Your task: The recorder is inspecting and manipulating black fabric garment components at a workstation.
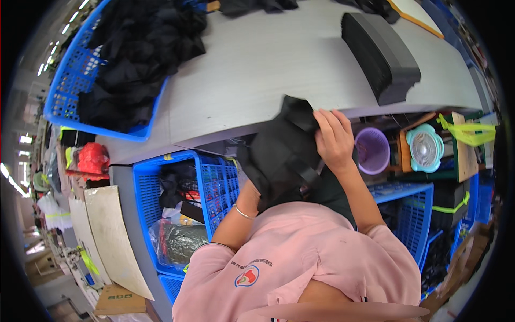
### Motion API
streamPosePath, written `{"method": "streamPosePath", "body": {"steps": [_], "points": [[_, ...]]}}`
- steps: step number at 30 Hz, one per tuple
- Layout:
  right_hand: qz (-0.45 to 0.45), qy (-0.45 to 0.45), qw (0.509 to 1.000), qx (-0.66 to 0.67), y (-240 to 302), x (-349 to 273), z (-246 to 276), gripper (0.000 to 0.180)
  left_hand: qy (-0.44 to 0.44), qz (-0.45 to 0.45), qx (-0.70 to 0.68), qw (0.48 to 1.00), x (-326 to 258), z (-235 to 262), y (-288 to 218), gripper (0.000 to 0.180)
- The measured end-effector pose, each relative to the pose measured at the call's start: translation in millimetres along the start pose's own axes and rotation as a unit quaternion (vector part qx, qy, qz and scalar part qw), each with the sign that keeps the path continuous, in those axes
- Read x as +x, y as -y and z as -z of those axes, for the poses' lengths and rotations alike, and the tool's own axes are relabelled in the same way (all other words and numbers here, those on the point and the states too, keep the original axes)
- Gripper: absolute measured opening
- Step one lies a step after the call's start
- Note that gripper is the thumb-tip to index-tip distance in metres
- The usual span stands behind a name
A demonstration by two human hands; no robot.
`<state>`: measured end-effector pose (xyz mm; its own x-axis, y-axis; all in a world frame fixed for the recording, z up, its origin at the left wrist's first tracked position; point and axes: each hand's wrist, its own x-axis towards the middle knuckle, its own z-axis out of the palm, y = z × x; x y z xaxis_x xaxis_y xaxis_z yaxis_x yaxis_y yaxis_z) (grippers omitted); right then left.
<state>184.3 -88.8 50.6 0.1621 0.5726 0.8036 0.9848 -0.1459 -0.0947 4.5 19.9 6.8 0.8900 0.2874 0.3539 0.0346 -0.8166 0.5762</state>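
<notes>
A black fabric piece (pixel 284 150), folded and bulky with a strap-like strip on it, is held up in front of my body by the near table edge. My right hand (pixel 333 140) has its fingers closed on the piece's upper right edge. At its lower left, my left hand (pixel 250 196) goes behind the fabric; only the wrist side shows and the fingers are hidden. Ahead of my hands stretches the pale grey table (pixel 257 59). A blue basket (pixel 70 102) heaped with black fabric pieces (pixel 139 59) sits on the table's left part.
A dark block with bristle-like sides (pixel 382 56) lies at the table's right. Below the table are a purple bin (pixel 372 151), a small turquoise fan (pixel 425 148), a blue crate (pixel 220 188) with plastic-wrapped goods at left, and another blue crate (pixel 413 214) at right.
</notes>
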Motion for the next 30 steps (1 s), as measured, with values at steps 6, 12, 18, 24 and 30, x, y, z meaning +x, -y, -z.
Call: {"method": "streamPosePath", "body": {"steps": [6, 12, 18, 24, 30], "points": [[-0.081, 0.036, 0.992, 0.089, -2, -3, -2, 0.046, 0.038, 0.020, -0.293, 0.955, -2, -13, 23, 0.049], [-0.084, 0.134, 0.976, 0.148, -9, -3, 12, 0.023, 0.079, 0.056, -0.350, 0.932, 0, -14, 46, 0.046], [-0.118, 0.246, 0.851, 0.448, -49, 19, 35, 0.012, -0.010, 0.219, -0.824, 0.523, 14, 22, 89, 0.048], [-0.181, 0.061, 0.957, 0.216, -112, 63, -30, 0.018, -0.118, 0.295, -0.717, 0.621, 55, 6, 70, 0.049], [-0.358, -0.050, 0.908, 0.212, -93, 14, -43, 0.020, -0.135, 0.324, -0.550, 0.758, 47, 30, 46, 0.039]]}}
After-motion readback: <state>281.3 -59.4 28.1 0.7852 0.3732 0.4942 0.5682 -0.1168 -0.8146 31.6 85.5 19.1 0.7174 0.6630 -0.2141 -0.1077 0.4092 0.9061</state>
